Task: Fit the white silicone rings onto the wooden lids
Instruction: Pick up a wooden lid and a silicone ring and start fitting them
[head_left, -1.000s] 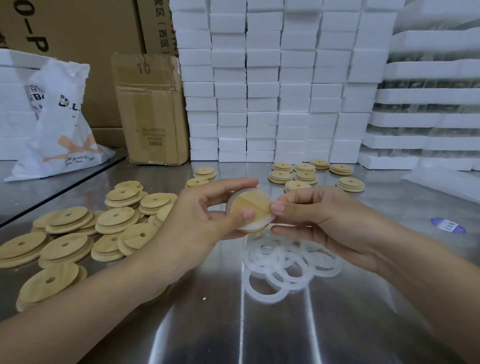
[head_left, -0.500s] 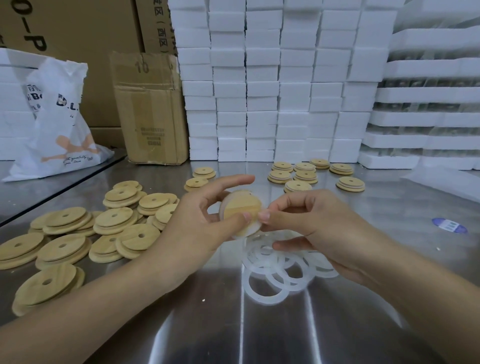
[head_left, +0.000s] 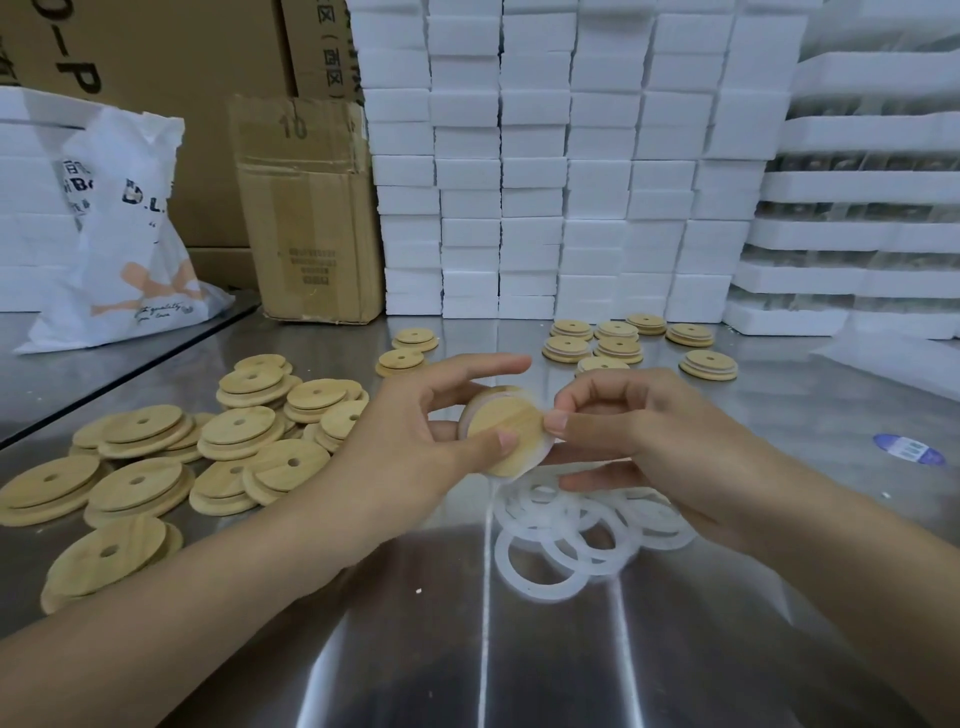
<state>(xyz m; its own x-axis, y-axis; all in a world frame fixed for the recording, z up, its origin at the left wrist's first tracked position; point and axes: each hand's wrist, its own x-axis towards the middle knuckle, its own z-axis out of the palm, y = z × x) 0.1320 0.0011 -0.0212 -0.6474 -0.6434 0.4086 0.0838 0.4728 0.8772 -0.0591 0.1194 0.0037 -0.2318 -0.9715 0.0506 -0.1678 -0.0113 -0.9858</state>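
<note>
White bag (head_left: 124, 234) lettered "D.L." left of the held lid, carton (head_left: 306, 208) marked "10", wooden lid (head_left: 506, 431) tilted face-up above the bench (head_left: 415, 649), pinched between left hand (head_left: 415, 441) and right hand (head_left: 639, 436), silicone rings (head_left: 576, 535) heaped just below it

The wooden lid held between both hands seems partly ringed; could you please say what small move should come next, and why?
Probably turn the wooden lid a little in the left hand and press the white silicone ring down with the right hand thumb. The ring shows along the lid's left edge, but whether it is seated all round cannot be told.
</note>
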